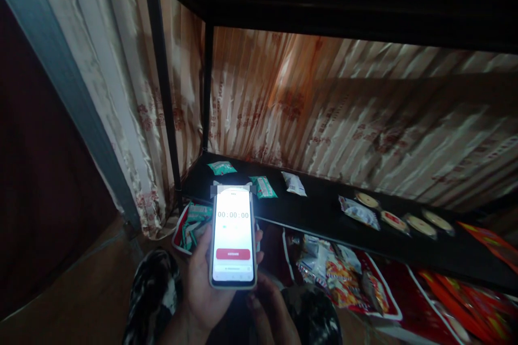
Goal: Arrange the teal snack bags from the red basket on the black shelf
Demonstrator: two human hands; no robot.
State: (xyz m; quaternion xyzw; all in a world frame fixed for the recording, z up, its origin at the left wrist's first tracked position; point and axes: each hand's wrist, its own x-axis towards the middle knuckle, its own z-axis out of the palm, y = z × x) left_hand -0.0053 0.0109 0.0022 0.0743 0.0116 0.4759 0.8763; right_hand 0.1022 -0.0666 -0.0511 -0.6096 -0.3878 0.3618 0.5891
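Note:
My left hand is closed around a smartphone, its thumb along the left edge and fingertips wrapped over the right edge. The lit screen faces me, with a timer at 00:00:00 and a red button below it. Close to the phone's lower right corner is my right hand, dim and partly in shadow. Its fingers are bent and slightly apart, with nothing visible in them. Beyond the phone, green snack packets and a white packet lie on a black shelf.
Farther right on the shelf are a silver packet, several round pale packs and an orange packet. Below stand red bins with white rims, filled with snack packets. A black post rises at left; patterned curtains hang behind.

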